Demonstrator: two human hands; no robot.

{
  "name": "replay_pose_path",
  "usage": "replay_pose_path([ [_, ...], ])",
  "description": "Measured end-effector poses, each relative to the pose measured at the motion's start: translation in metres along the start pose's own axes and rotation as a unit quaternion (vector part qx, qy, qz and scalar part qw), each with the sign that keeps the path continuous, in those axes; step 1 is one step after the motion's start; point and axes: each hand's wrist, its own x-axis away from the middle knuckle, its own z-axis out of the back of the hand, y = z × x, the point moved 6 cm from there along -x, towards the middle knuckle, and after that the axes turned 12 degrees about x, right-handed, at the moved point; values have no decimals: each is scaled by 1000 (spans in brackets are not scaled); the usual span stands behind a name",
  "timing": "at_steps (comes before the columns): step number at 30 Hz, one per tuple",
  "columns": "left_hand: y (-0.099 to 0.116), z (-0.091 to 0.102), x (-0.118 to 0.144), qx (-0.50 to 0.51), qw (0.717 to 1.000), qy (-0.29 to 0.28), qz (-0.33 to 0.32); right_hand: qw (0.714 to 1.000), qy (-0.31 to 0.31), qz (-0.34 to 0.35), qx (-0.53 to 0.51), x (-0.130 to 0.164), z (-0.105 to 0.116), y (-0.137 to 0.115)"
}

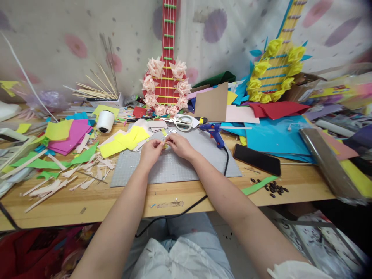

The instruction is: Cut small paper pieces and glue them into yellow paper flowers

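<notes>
My left hand (151,152) and my right hand (180,145) meet over a grey cutting mat (171,170). Both have their fingertips pinched together around something small that I cannot make out; the fingers hide most of it. Small white and yellow paper bits (172,132) lie just beyond the fingertips. Left of my left hand are yellow paper pieces (132,138) on top of pale ones. Scissors with white handles (183,123) rest behind the hands. A blue glue gun (213,133) with a glue stick in it lies right of my right hand.
A red paper guitar (167,85) with pink flowers and a yellow one (274,71) stand at the back. Around are a phone (257,159), black beads (275,188), blue sheets (276,133), a white roll (105,121) and paper scraps (55,188). The gun's cord (186,212) hangs over the edge.
</notes>
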Motion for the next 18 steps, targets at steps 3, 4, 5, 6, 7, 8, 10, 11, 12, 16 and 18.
replay_pose_path([
  [3, -1, 1, -1, 9, 1000, 8, 6, 1000, 5, 6, 5, 0, 0, -1],
  [4, -1, 2, -1, 11, 1000, 10, 6, 1000, 7, 6, 3, 0, 1, -1],
  [5, -1, 2, -1, 13, 1000, 11, 4, 1000, 9, 6, 0, 0, 1, -1],
  [6, -1, 2, -2, 15, 1000, 12, 2, 1000, 9, 6, -4, 0, 1, -1],
  [7, -1, 3, -2, 15, 1000, 12, -1, 1000, 9, 6, -9, 0, 1, -1],
  [8, -1, 3, -2, 12, 1000, 11, -4, 1000, 8, 6, -13, 0, 1, -1],
  [10, -1, 4, -2, 1, 1000, 8, -12, 1000, 5, 8, -17, -1, 0, -1],
  [11, -2, 4, -3, -7, 1000, 9, -18, 1000, 4, 8, -17, -1, 0, -1],
  [12, -2, 5, -3, -15, 1000, 10, -24, 1000, 4, 9, -16, -1, 0, 0],
  [16, -3, 6, -4, -42, 998, 12, -47, 1000, 9, 11, -10, -2, 1, 0],
  [18, -3, 6, -4, -51, 997, 8, -51, 1000, 13, 14, -8, -2, 1, 0],
])
